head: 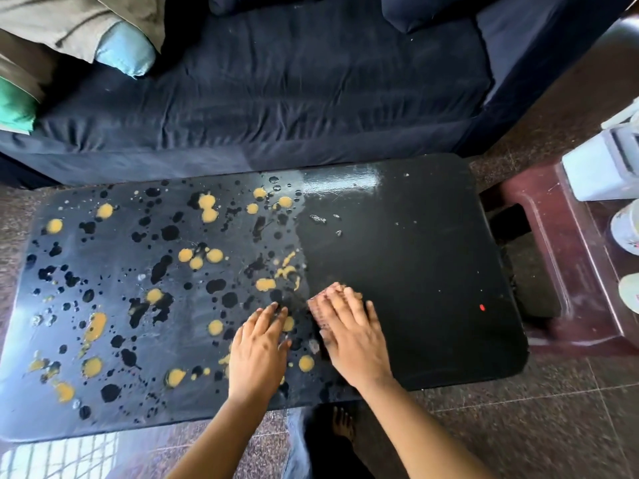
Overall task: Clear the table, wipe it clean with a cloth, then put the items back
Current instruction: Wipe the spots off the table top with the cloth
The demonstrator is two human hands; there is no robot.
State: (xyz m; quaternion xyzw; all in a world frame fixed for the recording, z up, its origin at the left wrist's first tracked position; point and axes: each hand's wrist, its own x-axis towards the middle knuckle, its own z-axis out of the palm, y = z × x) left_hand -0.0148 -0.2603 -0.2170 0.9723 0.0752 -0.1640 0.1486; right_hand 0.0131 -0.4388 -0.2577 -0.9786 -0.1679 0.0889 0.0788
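Observation:
A low black table point(415, 271) fills the middle of the head view. Its left half is dusty and spattered with yellow blotches point(207, 206) and dark wet spots; its right half looks glossy and dark. My right hand point(356, 337) lies flat, fingers straight, pressing a small pinkish cloth point(320, 311) onto the table near the line between the two halves. Most of the cloth is hidden under the hand. My left hand point(257, 350) rests flat on the spattered part, just left of the cloth, fingers spread, holding nothing.
A dark blue sofa point(294, 84) runs behind the table, with cushions point(124, 46) at its left end. At the right a maroon stool point(567, 271) holds a white box point(601, 167) and cups point(626, 229). A tiny red speck point(482, 307) lies on the table's right side. My foot point(342, 425) stands on the tiled floor.

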